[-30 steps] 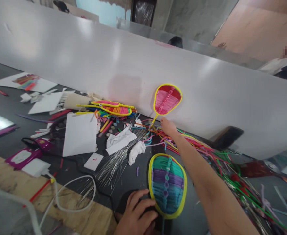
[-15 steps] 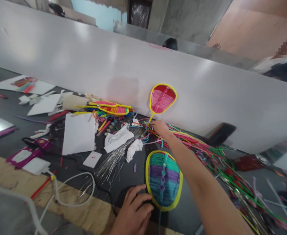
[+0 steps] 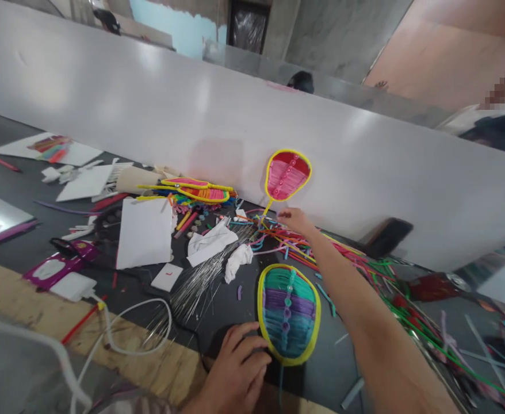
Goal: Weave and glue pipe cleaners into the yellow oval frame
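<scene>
My left hand rests at the table's front edge, fingers loosely spread. Its fingertips are at the left rim of a rounded pipe-cleaner panel, teal, purple and blue with a yellow border and a line of small beads down the middle. Farther off, my right hand is closed in a pinch above a heap of coloured pipe cleaners; I cannot make out what is between its fingers. Just left of it, a pink and red panel with a yellow border and stem stands against the white divider.
Bare wire stems, crumpled paper and a white sheet lie left of centre. More yellow-edged panels are stacked behind. A white cable loops at front left. A dark phone leans on the divider.
My right hand has drawn back slightly to the right from the base of the pink panel, over the pipe cleaners. My left hand stays beside the teal panel.
</scene>
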Available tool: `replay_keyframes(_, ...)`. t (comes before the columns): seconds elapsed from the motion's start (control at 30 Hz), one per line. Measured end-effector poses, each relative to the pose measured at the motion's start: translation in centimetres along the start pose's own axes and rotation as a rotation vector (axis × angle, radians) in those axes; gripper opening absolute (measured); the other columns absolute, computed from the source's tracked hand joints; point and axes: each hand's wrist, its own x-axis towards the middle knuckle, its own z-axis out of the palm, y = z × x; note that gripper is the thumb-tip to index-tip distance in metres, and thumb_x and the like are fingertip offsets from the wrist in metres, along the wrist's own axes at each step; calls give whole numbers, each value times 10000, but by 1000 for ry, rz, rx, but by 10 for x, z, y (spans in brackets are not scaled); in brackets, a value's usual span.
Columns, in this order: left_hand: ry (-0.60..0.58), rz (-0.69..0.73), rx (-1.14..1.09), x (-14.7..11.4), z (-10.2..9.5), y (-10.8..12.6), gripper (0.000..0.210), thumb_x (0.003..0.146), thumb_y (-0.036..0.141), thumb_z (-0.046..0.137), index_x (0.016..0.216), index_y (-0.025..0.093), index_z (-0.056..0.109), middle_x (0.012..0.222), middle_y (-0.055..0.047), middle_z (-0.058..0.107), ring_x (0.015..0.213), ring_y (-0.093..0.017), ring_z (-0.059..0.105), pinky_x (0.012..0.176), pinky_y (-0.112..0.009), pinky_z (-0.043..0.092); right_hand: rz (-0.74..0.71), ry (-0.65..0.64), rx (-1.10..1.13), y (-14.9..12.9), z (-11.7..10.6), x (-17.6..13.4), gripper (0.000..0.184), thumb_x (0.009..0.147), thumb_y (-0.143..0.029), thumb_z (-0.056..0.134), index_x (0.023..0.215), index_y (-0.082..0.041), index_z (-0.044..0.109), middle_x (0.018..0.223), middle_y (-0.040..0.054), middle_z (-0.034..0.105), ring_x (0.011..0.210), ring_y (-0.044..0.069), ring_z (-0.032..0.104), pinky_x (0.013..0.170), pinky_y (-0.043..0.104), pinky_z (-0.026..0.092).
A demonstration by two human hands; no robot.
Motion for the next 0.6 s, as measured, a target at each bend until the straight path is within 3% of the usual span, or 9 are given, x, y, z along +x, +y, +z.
replay_keyframes(0.17, 82, 32, 40, -1, 0, 3, 253, 805, 62, 473, 963, 199, 616, 937, -49, 684, 1053, -204, 556, 886, -379, 476, -116, 153, 445, -12, -31, -32, 290, 843, -497, 484, 815, -211, 527, 765, -12, 610, 678, 112, 588, 610, 235, 482)
replay_keyframes(0.37, 177, 34, 111, 0, -5, 8, 153, 843, 137, 516, 851, 227, 639, 788, -7, 698, 901, -181, 592, 900, -384, 413, -125, 91, 737, -23, -52, -101, 403, 684, -584, 648, 770, -228, 481, 698, -36, 596, 646, 108, 594, 624, 247, 508)
replay_keyframes(0.47, 113, 0, 153, -1, -3, 14, 146, 847, 152, 530, 802, 232, 644, 744, 13, 696, 878, -182, 575, 933, -407, 339, -77, 51, 816, -21, -56, -141, 383, 696, -548, 664, 782, -221, 484, 601, -70, 538, 538, 82, 539, 554, 213, 474)
replay_keyframes(0.6, -76, -12, 128, -8, 4, 26, 74, 826, 245, 593, 860, 246, 659, 708, 13, 675, 956, -213, 540, 1011, -484, 207, -72, 97, 781, -9, -57, -199, 282, 801, -485, 588, 800, -225, 480, 485, -108, 397, 389, 59, 367, 400, 176, 317)
